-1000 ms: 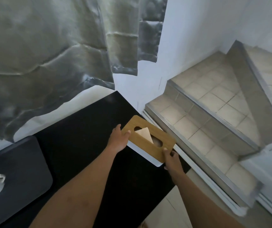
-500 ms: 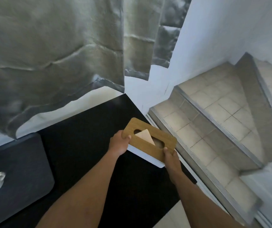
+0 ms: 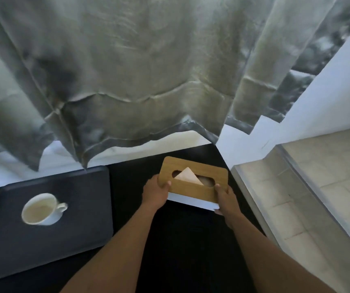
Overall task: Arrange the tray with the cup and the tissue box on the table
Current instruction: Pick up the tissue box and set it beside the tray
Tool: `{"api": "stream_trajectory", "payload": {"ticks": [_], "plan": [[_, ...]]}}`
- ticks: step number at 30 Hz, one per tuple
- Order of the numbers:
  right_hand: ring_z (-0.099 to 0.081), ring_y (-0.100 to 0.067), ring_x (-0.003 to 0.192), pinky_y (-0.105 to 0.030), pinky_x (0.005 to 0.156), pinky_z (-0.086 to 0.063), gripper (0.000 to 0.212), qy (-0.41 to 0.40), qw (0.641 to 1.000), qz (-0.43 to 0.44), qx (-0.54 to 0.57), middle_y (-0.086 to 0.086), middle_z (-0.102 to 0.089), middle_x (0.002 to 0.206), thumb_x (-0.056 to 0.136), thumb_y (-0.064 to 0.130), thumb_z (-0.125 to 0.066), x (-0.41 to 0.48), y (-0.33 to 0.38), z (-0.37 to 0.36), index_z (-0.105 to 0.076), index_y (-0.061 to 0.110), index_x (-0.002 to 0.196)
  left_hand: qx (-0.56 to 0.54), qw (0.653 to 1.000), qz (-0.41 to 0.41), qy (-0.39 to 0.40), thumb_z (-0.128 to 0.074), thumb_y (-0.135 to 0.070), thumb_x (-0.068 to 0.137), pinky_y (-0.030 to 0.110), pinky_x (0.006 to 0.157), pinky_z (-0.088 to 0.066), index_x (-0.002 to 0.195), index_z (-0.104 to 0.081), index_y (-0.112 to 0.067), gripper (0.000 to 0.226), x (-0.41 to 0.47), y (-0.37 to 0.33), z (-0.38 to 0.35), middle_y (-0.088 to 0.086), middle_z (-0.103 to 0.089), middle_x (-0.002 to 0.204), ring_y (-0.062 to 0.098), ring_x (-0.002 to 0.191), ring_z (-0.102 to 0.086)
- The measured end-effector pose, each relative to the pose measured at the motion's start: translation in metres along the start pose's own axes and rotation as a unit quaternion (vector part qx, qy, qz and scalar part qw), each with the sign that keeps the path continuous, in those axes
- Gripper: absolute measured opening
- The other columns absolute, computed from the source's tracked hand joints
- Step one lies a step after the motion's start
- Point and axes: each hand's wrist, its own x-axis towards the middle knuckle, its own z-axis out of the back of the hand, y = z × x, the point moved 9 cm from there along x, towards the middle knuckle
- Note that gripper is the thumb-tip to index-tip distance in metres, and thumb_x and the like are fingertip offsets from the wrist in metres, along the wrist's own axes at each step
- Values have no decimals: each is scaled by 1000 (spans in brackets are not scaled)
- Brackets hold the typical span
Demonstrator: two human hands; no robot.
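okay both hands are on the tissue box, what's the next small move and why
Probably lower the wooden-lidded white tissue box onto the black table beside the dark tray. Left hand and right hand grip its ends; the white cup already sits there.

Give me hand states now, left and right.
Left hand: closed on the left end of the tissue box.
Right hand: closed on the box's right end.

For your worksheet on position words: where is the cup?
In the head view, the cup stands at left on the dark tray, left of the tissue box.
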Motion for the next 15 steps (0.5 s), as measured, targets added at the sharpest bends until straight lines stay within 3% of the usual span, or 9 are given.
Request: {"api": "stream_trajectory", "payload": {"ticks": [5,15], "plan": [[-49,-24,109,-56,100,-46,58,42,999,20,-25,-6,-46,124,97,47,-46,13,29,-37,-31,17,144,-57,998,9,-35,-57,-38,93,50,105,-43,139,-46,-17,51,6,18,34,8,-53,135,27,124,-52],[-49,-24,108,-55,101,-46,59,124,989,38,-76,-6,-46,120,94,44,-51,36,65,-93,-28,19,142,-68,991,10,-117,-57,-41,91,51,102,-44,134,-50,-15,51,19,38,77,11,-57,130,31,119,-55]]}}
